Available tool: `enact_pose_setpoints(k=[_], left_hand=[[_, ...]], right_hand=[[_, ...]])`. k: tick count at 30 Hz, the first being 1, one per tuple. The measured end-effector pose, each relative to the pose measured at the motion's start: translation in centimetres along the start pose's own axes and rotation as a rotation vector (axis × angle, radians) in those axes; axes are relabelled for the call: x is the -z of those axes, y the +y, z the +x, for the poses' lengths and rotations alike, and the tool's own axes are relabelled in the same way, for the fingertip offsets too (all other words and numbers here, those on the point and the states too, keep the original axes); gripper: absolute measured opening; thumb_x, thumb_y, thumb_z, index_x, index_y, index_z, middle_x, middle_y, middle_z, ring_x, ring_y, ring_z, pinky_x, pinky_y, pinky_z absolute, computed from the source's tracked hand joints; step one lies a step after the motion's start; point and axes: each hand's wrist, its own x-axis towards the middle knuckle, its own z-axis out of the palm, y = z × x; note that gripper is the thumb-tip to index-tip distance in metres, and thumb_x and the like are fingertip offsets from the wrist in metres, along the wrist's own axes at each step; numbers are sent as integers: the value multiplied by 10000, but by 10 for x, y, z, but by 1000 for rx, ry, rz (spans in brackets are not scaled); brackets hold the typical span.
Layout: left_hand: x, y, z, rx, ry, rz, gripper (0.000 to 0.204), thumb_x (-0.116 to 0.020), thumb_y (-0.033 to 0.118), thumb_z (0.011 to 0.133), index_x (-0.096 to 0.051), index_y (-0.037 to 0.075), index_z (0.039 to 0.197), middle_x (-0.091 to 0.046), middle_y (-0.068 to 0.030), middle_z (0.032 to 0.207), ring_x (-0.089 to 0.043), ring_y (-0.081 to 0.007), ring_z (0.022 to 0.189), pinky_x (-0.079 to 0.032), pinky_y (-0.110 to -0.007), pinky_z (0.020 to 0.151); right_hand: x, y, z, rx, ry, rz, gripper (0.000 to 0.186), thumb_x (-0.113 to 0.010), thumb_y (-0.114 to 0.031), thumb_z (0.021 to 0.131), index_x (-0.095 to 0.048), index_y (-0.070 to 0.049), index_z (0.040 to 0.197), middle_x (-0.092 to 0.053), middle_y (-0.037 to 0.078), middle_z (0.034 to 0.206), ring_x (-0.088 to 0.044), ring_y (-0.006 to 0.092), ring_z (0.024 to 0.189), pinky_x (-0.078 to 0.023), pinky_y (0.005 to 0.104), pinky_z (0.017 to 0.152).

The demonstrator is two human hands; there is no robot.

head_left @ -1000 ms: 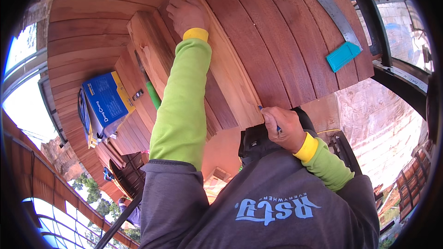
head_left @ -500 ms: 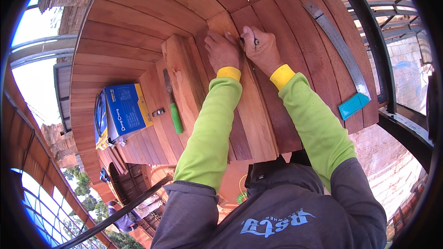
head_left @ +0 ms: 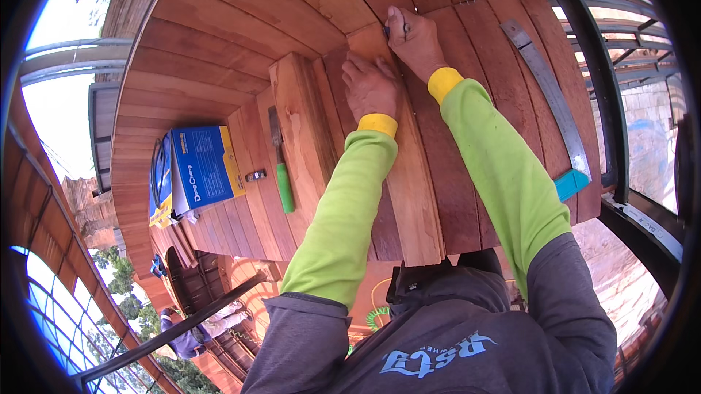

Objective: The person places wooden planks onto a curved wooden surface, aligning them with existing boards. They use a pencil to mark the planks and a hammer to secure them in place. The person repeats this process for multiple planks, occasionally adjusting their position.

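Note:
A long wooden board (head_left: 415, 208) lies lengthwise over the plank surface, pointing away from me. My left hand (head_left: 371, 87) rests on its far part, fingers a little bent and apart, thumb on the board. Beside the board's far right edge, my right hand (head_left: 418, 45) pinches a slim dark pen (head_left: 387, 31), mostly hidden by the fingers. To the right lies a try square (head_left: 548, 80) with a steel blade and a teal handle, partly behind my right sleeve. A chisel (head_left: 283, 182) with a green handle lies left of a thick wooden block (head_left: 298, 113).
A blue and yellow box (head_left: 198, 167) stands at the left, with a small dark object (head_left: 255, 176) by it. Planks rise in a curved wall (head_left: 241, 21) at the far side. Black metal railing (head_left: 610, 87) borders the right. Another person (head_left: 186, 339) is below left.
My right hand has moved farther away along the board's edge with the pen. My left hand has shifted slightly right and nearer in the picture, still on the board. The view has shifted slightly.

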Motion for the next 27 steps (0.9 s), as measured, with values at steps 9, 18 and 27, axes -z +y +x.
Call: enact_pose_setpoints(k=[9, 18, 27], left_hand=[[0, -5, -1, -33, 19, -26, 458, -459, 285, 921, -390, -68, 1205, -469, -250, 1091, -504, -420, 1029, -473, -478, 828], [-2, 1, -1, -49, 56, 68, 435, -492, 292, 894, -434, -72, 1125, -492, -196, 1029, -546, -337, 970, -502, -411, 773], [-3, -7, 1, -61, 67, 4, 421, -438, 336, 921, -440, -50, 1089, -499, -254, 1089, -527, -414, 1029, -487, -485, 824]], right_hand=[[-6, 4, 5, -47, -23, 33, 320, -509, -241, 934, -568, 16, 752, -529, 251, 694, -473, 458, 665, -437, 437, 562], [36, -21, -46, -174, -138, 84, 346, -502, -235, 937, -551, 21, 709, -503, 232, 628, -461, 417, 568, -415, 407, 522], [142, -127, -213, -280, -429, -60, 105, -556, -84, 891, -554, -6, 821, -536, 175, 646, -562, 335, 545, -437, 364, 490]])
